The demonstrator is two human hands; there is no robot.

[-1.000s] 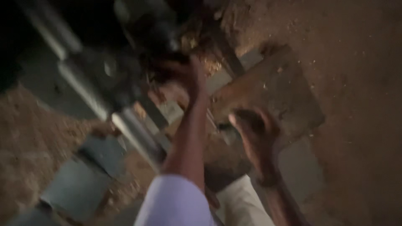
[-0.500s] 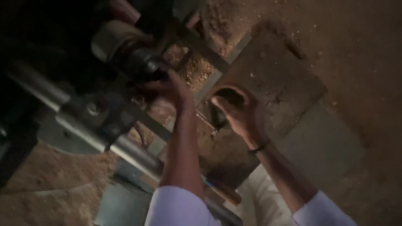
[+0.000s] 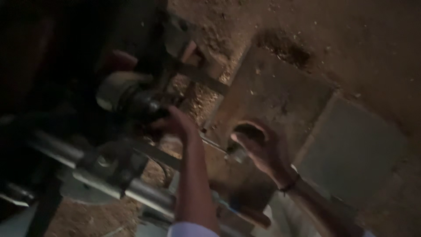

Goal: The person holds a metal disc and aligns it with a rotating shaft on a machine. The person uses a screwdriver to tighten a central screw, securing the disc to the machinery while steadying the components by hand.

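Observation:
My left hand (image 3: 176, 124) reaches up to the dark round head (image 3: 142, 105) of a lathe-like machine. Its fingertips rest on the head's near end, and blur hides how they grip. A pale cylinder (image 3: 115, 87) sits just behind that head. My right hand (image 3: 262, 149) hovers to the right, apart from the machine, with its fingers curled around a small pale piece (image 3: 237, 153). A dark band circles its wrist (image 3: 290, 185). A thin metal rod (image 3: 215, 142) runs between the two hands.
Two grey steel rails (image 3: 131, 188) run diagonally across the lower left, carrying a metal bracket (image 3: 115, 166). Sawdust (image 3: 199, 98) lies under the machine and on the dirt floor. Flat stone slabs (image 3: 355, 149) lie to the right.
The view has steadied and moved closer to the machine head. My left hand stays at the dark head. My right hand has come up nearer to it, fingers curled.

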